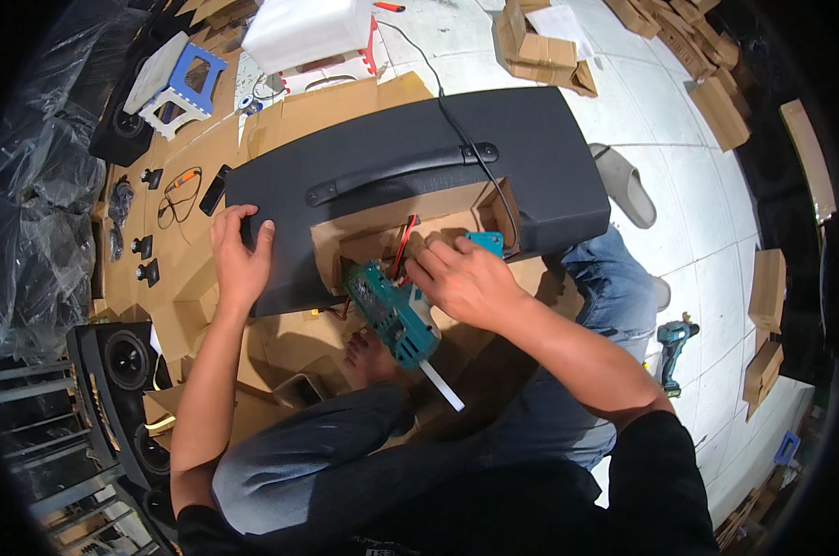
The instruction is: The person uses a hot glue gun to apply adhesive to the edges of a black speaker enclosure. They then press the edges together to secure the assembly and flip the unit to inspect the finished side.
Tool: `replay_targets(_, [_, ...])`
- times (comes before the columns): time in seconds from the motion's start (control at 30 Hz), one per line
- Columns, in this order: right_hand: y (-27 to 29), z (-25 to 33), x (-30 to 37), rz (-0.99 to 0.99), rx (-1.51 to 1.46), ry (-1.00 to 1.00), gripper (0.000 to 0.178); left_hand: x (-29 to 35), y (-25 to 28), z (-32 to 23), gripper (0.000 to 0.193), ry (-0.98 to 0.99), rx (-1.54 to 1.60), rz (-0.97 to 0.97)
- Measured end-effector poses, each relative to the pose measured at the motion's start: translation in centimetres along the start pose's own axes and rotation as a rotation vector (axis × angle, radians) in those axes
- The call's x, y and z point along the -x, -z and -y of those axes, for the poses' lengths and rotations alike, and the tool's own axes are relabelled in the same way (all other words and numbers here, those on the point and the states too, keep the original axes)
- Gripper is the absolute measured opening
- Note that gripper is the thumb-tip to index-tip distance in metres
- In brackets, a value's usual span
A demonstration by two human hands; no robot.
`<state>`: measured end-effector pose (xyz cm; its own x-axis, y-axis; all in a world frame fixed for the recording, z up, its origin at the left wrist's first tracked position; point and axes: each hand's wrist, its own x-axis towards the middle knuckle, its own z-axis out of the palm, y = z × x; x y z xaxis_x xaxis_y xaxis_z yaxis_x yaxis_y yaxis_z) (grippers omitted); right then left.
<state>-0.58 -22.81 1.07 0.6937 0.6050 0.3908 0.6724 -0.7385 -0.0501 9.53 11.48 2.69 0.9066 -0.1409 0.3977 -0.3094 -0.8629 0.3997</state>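
Observation:
A long black speaker box (391, 134) with a strap handle (391, 174) lies across in front of me. A rectangular cutout (373, 230) opens in its near side, with bare board edges. My left hand (241, 255) grips the box's left end, thumb apart from the fingers. My right hand (466, 283) is closed round the grip of a teal glue gun (396, 320). The gun's tip is at the left part of the cutout, hidden from sight. A white glue stick (442, 385) sticks out of its back. Red and black wires (404, 243) come from the cutout beside the gun.
A black cord (452, 116) runs over the box. On the cardboard at left lie a phone (215, 188) and an orange-handled soldering iron (186, 176). Speaker cabinets (126, 360) stand at lower left. A teal drill (675, 352) and a grey slipper (625, 185) are at right.

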Motion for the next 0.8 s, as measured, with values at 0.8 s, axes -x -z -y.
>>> replay_targets(0.8, [-3.9, -1.8, -5.0, 0.247, 0.226, 0.264, 0.019, -0.3, -0.1, -0.5, 0.028, 0.018, -0.054, 0.047])
